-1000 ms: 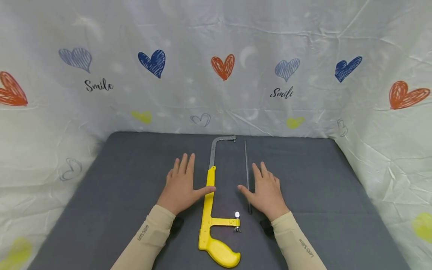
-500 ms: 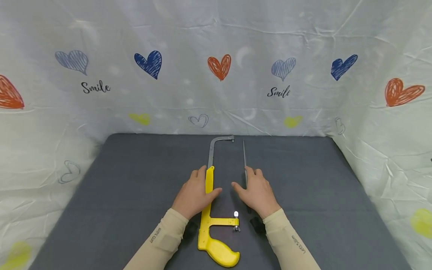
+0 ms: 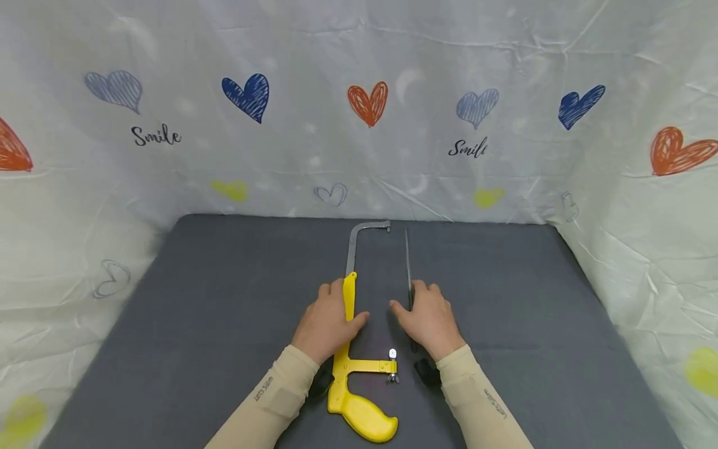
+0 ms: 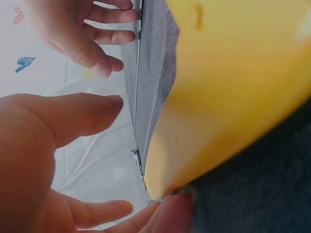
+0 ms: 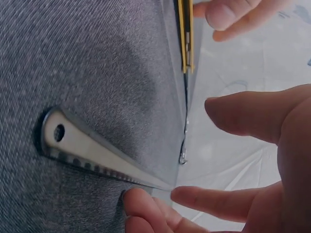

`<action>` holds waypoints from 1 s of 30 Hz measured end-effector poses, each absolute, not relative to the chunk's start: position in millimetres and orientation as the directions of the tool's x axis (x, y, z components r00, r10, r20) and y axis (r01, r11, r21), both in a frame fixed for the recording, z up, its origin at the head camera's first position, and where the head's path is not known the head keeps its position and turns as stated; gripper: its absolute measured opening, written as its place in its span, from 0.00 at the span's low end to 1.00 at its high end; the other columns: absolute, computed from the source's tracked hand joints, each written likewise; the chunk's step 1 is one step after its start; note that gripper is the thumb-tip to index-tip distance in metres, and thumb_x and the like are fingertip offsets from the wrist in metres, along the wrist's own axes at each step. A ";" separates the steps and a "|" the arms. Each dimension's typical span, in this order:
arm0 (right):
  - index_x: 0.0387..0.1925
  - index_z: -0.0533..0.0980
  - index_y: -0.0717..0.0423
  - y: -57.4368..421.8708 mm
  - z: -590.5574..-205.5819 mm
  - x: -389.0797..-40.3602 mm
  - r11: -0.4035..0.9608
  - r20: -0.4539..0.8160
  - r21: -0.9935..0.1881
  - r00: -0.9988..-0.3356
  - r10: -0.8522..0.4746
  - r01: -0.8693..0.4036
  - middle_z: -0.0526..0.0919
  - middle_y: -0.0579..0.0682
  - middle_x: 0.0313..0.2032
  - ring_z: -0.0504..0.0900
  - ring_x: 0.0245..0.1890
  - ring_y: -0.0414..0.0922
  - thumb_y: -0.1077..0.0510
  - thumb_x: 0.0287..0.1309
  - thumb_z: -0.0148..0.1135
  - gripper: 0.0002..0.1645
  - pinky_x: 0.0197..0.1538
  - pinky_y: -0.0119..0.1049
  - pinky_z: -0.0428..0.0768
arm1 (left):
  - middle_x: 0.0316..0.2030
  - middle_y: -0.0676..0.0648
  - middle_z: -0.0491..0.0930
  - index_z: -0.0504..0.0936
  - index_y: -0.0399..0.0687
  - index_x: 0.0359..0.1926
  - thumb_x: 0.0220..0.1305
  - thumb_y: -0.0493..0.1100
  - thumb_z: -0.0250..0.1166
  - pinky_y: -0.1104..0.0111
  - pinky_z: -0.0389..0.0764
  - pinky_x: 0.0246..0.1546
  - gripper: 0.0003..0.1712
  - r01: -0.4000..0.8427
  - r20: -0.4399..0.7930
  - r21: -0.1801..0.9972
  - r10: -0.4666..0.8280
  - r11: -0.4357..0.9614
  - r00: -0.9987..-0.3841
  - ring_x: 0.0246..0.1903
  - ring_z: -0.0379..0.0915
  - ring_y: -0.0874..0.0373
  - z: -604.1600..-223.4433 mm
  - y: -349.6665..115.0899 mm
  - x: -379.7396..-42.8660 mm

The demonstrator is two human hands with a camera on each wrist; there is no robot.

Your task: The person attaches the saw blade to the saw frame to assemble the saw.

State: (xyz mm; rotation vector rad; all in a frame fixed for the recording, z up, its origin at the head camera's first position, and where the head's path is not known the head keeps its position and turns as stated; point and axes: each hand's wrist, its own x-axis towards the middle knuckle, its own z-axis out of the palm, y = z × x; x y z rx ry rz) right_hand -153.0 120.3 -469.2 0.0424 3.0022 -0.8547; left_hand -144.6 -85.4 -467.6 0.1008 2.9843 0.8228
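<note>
A hacksaw frame [image 3: 370,421] with a yellow body and handle and a bent grey metal end lies flat on the dark cloth. My left hand [image 3: 322,324] is at its middle, fingers along the left side and thumb extended across the yellow bar. In the left wrist view, fingertips meet the edge of the yellow frame [image 4: 233,82] while the thumb stays apart from it. To the right lies a thin hacksaw blade [image 3: 407,255], loose from the frame. Beside it is my right hand [image 3: 432,321], fingers loosely bent. The right wrist view shows the toothed blade [image 5: 87,145], with a hole at its end, lying by the fingertips.
Dark grey cloth [image 3: 241,280] covers the table. A white curtain [image 3: 314,149] printed with hearts stands along its back and sides. A wing nut [image 3: 393,377] sits on the frame's lower arm.
Both hands have come down and inward, the left onto the yellow hacksaw frame, the right beside the blade. Their spread fingers have bent. The frame and blade have stayed in place on the table.
</note>
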 end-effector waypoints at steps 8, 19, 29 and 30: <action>0.43 0.81 0.68 127.7 -473.1 -151.0 0.866 -0.029 -0.495 -0.998 0.058 0.065 0.80 0.62 0.35 0.81 0.28 0.56 0.47 0.67 0.73 0.25 0.33 0.52 0.81 | 0.52 0.31 0.77 0.68 0.28 0.75 0.65 0.56 0.79 0.56 0.89 0.33 0.51 0.050 -0.029 0.477 0.073 0.877 -0.997 0.27 0.77 0.49 -473.8 -79.3 -140.0; 0.12 0.68 0.51 125.5 -477.2 -151.5 0.869 0.008 -0.491 -0.997 0.073 0.060 0.67 0.48 0.14 0.71 0.13 0.47 0.59 0.66 0.71 0.29 0.18 0.38 0.66 | 0.51 0.33 0.72 0.69 0.26 0.76 0.69 0.42 0.70 0.65 0.77 0.19 0.41 0.054 -0.068 0.474 0.098 0.879 -0.993 0.17 0.70 0.53 -472.0 -85.9 -140.7; 0.13 0.73 0.53 122.7 -475.7 -151.2 0.883 -0.031 -0.458 -0.994 0.100 0.103 0.72 0.51 0.15 0.73 0.15 0.49 0.59 0.69 0.68 0.26 0.19 0.41 0.69 | 0.53 0.33 0.72 0.68 0.26 0.77 0.69 0.42 0.69 0.65 0.76 0.19 0.41 0.051 -0.072 0.476 0.097 0.878 -0.993 0.17 0.70 0.53 -472.7 -86.7 -141.3; 0.14 0.73 0.54 122.4 -475.4 -151.2 0.884 -0.035 -0.455 -0.994 0.102 0.107 0.73 0.51 0.16 0.74 0.15 0.49 0.58 0.69 0.68 0.25 0.19 0.42 0.70 | 0.53 0.33 0.72 0.68 0.26 0.77 0.69 0.42 0.69 0.65 0.76 0.19 0.41 0.050 -0.074 0.476 0.097 0.878 -0.993 0.17 0.70 0.53 -472.9 -86.8 -141.3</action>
